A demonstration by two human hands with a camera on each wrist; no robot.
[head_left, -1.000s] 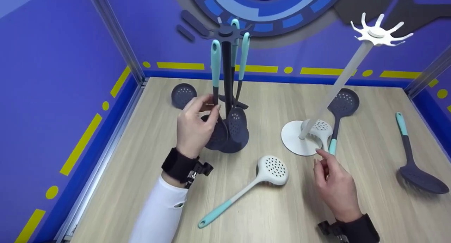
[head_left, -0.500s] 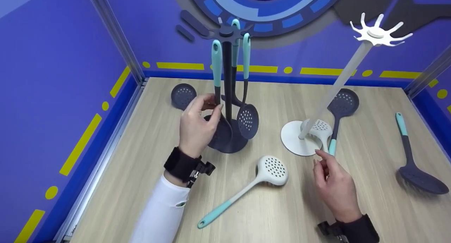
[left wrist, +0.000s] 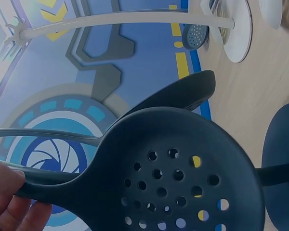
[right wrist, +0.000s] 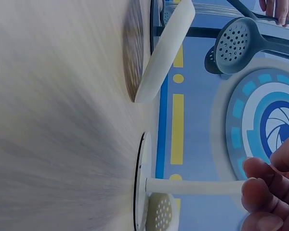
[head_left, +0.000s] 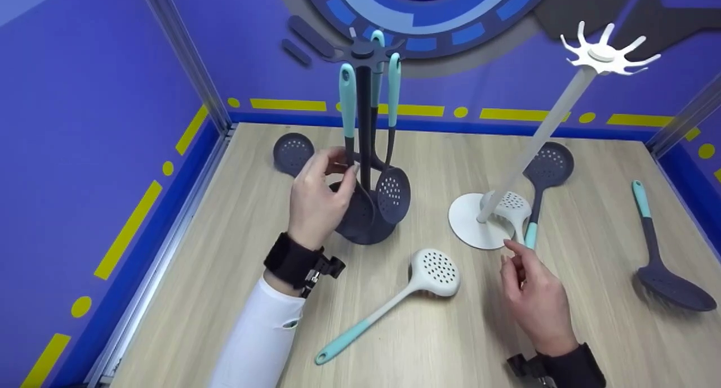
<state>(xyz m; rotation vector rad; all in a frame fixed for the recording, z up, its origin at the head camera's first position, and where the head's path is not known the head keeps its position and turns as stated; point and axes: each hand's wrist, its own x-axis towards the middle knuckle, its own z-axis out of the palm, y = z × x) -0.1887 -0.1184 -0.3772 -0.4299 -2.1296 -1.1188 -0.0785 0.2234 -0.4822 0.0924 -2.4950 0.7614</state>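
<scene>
My left hand (head_left: 319,202) pinches the dark shaft of a skimmer (left wrist: 178,144) with a mint handle, which hangs from a dark utensil stand (head_left: 365,117). The left wrist view shows its round head with many holes up close. A second perforated skimmer (head_left: 393,195) hangs just right of the pole, and a third utensil with a mint handle (head_left: 376,87) hangs behind, its head mostly hidden. My right hand (head_left: 538,298) hovers with loosely bent fingers, holding nothing, just in front of a white utensil stand (head_left: 467,222).
A white skimmer (head_left: 436,272) lies between the hands. Another white skimmer (head_left: 510,205) lies by the white stand's base, beside a dark skimmer (head_left: 552,163). At the right lies a dark turner-like utensil (head_left: 676,286); a dark perforated head (head_left: 294,153) rests at back left.
The left hand has shifted slightly right with the skimmer it pinches. The hanging skimmer to its right swung rightward, then a little back. The right hand has stayed put.
</scene>
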